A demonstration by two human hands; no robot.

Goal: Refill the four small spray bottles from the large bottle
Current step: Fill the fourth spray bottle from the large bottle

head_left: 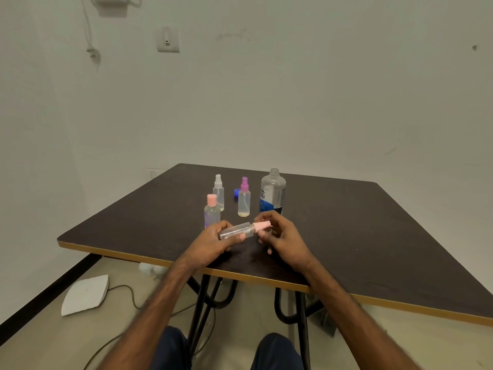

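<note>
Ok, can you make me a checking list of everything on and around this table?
Surface: dark table with a pale edge, on black legs.
Job's things: large bottle upright, cap off. Standing on the table are a white-topped bottle, a purple-topped bottle and a pink-capped bottle. A fourth bottle is held sideways above the table.
Clutter: blue cap behind the purple-topped bottle.
Hands: left hand holds the fourth bottle's body; right hand pinches its pink top.
Cables: floor cable; wall cable.
Surroundings: pale wall with a switch; white pad on the floor.
</note>
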